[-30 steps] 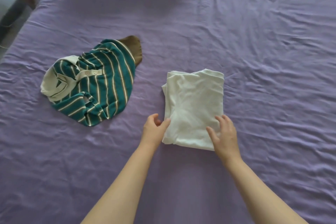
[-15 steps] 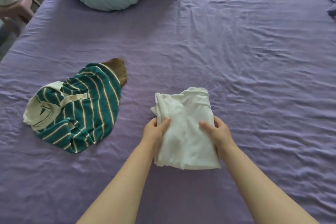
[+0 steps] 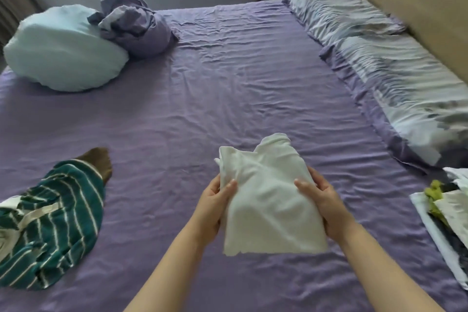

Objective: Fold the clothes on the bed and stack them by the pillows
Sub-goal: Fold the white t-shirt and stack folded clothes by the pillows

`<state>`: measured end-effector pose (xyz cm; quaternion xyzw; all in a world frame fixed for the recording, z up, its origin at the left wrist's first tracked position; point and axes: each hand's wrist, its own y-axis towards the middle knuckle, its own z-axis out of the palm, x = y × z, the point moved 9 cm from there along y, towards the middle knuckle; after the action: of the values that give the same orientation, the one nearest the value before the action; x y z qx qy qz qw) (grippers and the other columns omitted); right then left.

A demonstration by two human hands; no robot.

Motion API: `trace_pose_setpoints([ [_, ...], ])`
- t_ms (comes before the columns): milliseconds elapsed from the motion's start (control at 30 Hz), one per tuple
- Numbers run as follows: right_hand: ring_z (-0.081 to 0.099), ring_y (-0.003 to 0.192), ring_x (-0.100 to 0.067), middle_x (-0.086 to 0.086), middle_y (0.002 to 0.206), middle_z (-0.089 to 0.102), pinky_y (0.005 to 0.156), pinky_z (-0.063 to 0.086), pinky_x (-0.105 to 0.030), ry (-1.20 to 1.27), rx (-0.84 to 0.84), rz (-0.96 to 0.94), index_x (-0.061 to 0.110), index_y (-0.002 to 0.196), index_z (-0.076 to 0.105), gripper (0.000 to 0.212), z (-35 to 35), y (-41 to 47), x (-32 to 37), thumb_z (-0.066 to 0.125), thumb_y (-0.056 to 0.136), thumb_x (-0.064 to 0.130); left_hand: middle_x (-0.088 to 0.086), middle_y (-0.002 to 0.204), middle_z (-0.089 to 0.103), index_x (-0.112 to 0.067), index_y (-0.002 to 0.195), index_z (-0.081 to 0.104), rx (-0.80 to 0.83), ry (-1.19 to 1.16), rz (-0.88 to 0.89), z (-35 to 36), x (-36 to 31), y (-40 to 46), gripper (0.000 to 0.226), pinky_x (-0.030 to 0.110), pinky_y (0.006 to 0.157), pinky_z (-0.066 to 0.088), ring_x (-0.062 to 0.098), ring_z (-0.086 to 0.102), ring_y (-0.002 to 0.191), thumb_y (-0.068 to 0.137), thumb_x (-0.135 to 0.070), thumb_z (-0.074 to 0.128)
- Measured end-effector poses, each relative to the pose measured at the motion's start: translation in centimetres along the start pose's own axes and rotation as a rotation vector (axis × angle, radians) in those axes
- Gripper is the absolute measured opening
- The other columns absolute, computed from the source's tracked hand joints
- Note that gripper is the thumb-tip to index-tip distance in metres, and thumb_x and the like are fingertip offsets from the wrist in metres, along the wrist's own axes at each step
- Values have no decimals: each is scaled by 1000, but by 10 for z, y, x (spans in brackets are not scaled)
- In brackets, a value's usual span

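Far left, the green striped shirt (image 3: pixel 50 225) lies crumpled on the purple sheet (image 3: pixel 228 99), unfolded, a brown bit of cloth (image 3: pixel 97 159) poking out behind it; I read it as the next item to fold. Back left, a pale blue pillow (image 3: pixel 63 50) with a bunched purple pillow (image 3: pixel 136 25) against it. Centre, I have the folded white garment (image 3: pixel 268 208) lifted off the sheet: my left hand (image 3: pixel 212 208) grips its left edge, thumb on top and fingers curled under; my right hand (image 3: pixel 321 206) grips the right edge the same way. Holding both sides keeps the folds from falling open during the carry, I think. Right, two long striped pillows (image 3: pixel 395 68) run along the wall. Near right edge, a stack of folded clothes (image 3: pixel 445 213) sits just beside the nearer one, white and yellow-green pieces showing; that looks like the drop spot, so the white garment probably goes on top. No brand, label or readable writing anywhere. Risk I see: the far end of the garment is already loose and rumpled.
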<state>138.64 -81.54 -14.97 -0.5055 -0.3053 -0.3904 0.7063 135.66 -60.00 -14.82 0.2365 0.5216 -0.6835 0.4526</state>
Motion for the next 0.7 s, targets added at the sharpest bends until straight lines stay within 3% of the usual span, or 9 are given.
trace_pose_setpoints([
  [267,69,86,-19,-2,108,71,63,56,-30,-8,-143,-89,38,112,65,37,-171,-69,81,65,83,14,6,112,69,-25,123,57,173,85,6,195,34,3,29,43,87,54,24,66,95,96,-17,52],
  [400,70,80,-18,-1,100,73,59,55,-27,-23,-213,-111,32,116,61,38,-262,-111,117,61,87,7,5,108,71,-25,123,57,223,80,3,292,70,2,28,34,70,57,20,68,88,96,-17,51],
  [500,69,84,-16,1,101,73,65,56,-27,-47,-275,-139,33,113,61,37,-330,-139,143,60,86,7,2,105,72,-30,119,58,262,62,0,365,92,0,27,32,64,56,19,69,84,96,-16,50],
  [633,70,86,-15,4,99,73,65,55,-25,-46,-349,-154,36,111,61,37,-413,-167,168,61,86,9,1,107,71,-30,122,55,335,57,-18,455,114,-2,30,37,78,56,18,68,87,98,-15,47],
  [700,69,90,-15,4,103,72,70,55,-27,-62,-399,-166,33,119,60,41,-451,-174,176,62,85,10,1,112,69,-29,126,53,366,58,-22,493,124,0,32,37,83,54,18,67,91,99,-15,46],
])
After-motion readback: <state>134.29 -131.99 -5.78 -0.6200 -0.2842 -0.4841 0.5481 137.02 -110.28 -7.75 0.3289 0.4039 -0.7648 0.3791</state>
